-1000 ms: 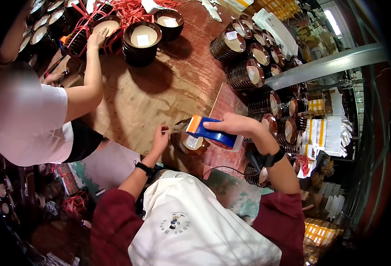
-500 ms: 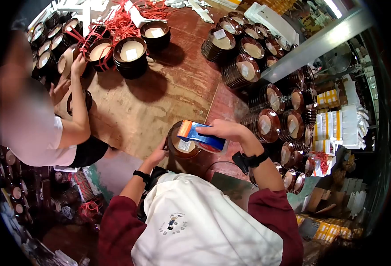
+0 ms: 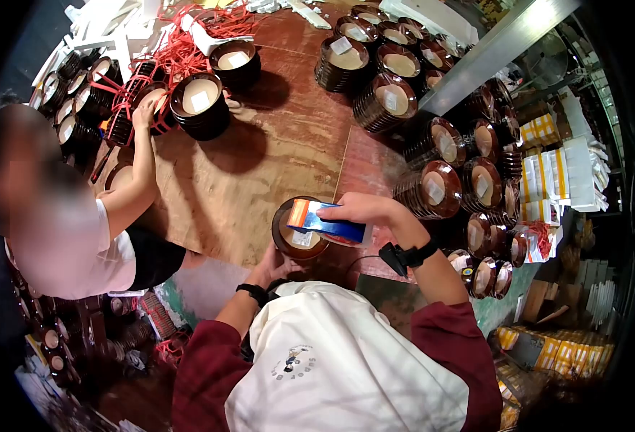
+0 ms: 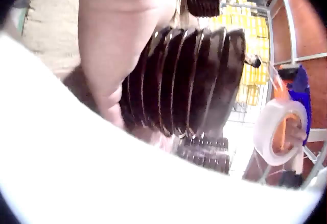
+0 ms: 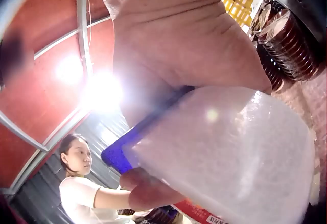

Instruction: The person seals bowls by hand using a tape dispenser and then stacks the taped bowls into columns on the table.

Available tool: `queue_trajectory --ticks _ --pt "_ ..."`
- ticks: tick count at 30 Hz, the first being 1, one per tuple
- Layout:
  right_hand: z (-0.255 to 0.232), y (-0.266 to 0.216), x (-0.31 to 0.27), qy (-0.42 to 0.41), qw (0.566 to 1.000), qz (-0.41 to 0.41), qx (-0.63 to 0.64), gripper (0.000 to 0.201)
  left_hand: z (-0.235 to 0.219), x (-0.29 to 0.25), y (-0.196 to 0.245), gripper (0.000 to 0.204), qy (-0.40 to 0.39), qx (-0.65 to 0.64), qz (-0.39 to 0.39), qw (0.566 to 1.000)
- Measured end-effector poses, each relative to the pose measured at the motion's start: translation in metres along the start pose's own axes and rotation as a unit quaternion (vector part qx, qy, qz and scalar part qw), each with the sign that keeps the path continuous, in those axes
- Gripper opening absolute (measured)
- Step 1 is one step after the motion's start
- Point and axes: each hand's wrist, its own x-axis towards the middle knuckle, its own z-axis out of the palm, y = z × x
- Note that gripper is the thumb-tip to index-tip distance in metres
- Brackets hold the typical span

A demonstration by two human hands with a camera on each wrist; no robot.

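A stack of dark brown bowls (image 3: pixel 281 229) with a pale inside and a white label (image 3: pixel 302 240) stands before me. My left hand (image 3: pixel 271 268) grips its near left side; in the left wrist view the hand (image 4: pixel 125 35) lies along the layered bowls (image 4: pixel 184 81). Above the top bowl, my right hand (image 3: pixel 366 207) holds a blue tape dispenser (image 3: pixel 340 231) with an orange front end. The clear tape roll (image 4: pixel 263 132) shows in the left wrist view. In the right wrist view, my right hand (image 5: pixel 189 50) is curled round the dispenser (image 5: pixel 120 155), beside its roll (image 5: pixel 230 152).
Another person (image 3: pixel 65 230) works at the left, one hand at bowls with red straps (image 3: pixel 188 47). More stacks stand at the back (image 3: pixel 201 115) and in rows on the right (image 3: pixel 436 191). A metal beam (image 3: pixel 497 57) slants over the right side.
The dispenser has moved left over the bowl, and the stretched tape seen earlier is no longer apparent there. My left hand has come down against the bowls. The other person's arm has shifted.
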Motion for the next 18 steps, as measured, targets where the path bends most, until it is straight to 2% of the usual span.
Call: queue_trajectory --ticks 3,7,10,13,14,18 --pt "-0.001 -0.003 0.001 -0.001 1.0 0.001 0.006 0.078 0.046 0.002 -0.003 0.088 -0.008 -0.064 0.102 0.993" --pt "-0.003 -0.003 0.006 -0.006 1.0 -0.012 0.016 0.079 0.06 0.008 -0.012 0.076 -0.024 -0.133 0.164 0.977" --pt "-0.006 -0.005 0.009 -0.022 1.0 -0.015 0.016 0.077 0.061 0.01 -0.014 0.073 -0.016 -0.166 0.175 0.97" --pt "-0.009 -0.004 0.013 -0.034 0.999 -0.012 0.01 0.075 0.058 0.005 -0.023 0.088 -0.02 -0.171 0.138 0.975" --pt "-0.011 -0.007 0.01 -0.033 0.999 -0.009 0.004 0.074 0.061 0.006 -0.027 0.091 0.01 -0.151 0.157 0.976" --pt "-0.009 -0.002 0.01 -0.056 0.998 0.019 0.004 0.073 0.053 0.017 -0.03 0.091 0.016 -0.165 0.188 0.968"
